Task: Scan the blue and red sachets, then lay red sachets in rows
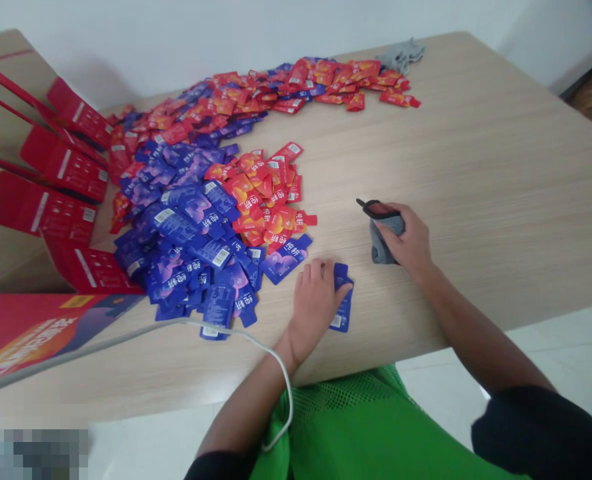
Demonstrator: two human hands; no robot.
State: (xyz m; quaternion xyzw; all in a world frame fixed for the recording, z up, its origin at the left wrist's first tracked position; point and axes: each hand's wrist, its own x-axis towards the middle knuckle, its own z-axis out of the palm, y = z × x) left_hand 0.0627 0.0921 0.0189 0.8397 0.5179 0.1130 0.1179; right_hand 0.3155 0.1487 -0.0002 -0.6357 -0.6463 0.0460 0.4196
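My left hand (316, 300) lies palm down on the table, its fingers resting on the wood and its thumb stretched out over a blue pouch (344, 312). That pouch lies flat by the table's near edge, with its narrow neck pointing away from me. To the right, my right hand (410, 239) is closed around a folded grey cloth (383, 243) with a dark rim on top. Some reddish material shows inside the rim. Another blue pouch (287, 259) lies just beyond my left fingertips, beside a pile of red pouches (266, 193).
A heap of blue pouches (176, 227) covers the table's left side. Mixed red and blue pouches (276, 87) line the back, ending near a crumpled grey cloth item (402, 57). An open carton (11, 320) stands at left. A white cable (256, 341) crosses my left forearm.
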